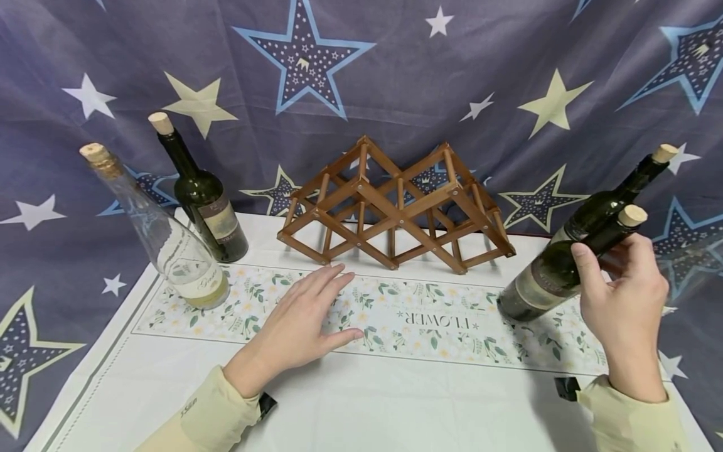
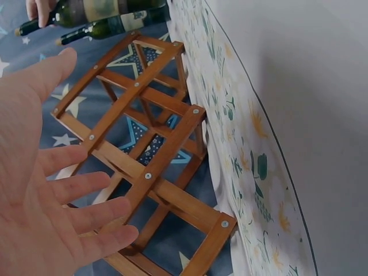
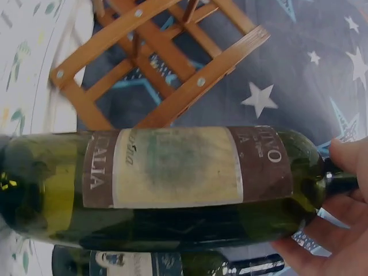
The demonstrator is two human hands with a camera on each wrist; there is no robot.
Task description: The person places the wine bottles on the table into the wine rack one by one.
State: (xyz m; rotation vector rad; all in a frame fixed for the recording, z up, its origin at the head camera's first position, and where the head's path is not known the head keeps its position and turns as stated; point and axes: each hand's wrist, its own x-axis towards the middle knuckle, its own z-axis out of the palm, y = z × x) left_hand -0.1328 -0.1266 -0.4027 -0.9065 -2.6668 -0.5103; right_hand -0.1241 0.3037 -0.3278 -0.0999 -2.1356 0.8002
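Note:
My right hand point(image 1: 627, 304) grips a dark green wine bottle point(image 1: 545, 279) by its neck, thumb on the near side. This bottle has a cork stopper and leans to the right over the floral runner; its cream and brown label point(image 3: 181, 167) faces the right wrist camera. Just behind it is a second corked green bottle point(image 1: 599, 210). My left hand point(image 1: 299, 320) hovers low over the runner with fingers spread, holding nothing. Beyond its fingertips a brown wooden folding wine rack point(image 1: 401, 221) stands with its lattice slots bare.
On the left stand a clear corked bottle point(image 1: 186, 263) with a little yellowish liquid and another dark green corked bottle point(image 1: 214, 216). A floral runner point(image 1: 435, 301) crosses the white tablecloth point(image 1: 395, 402). A dark star-patterned curtain point(image 1: 407, 75) hangs close behind the rack.

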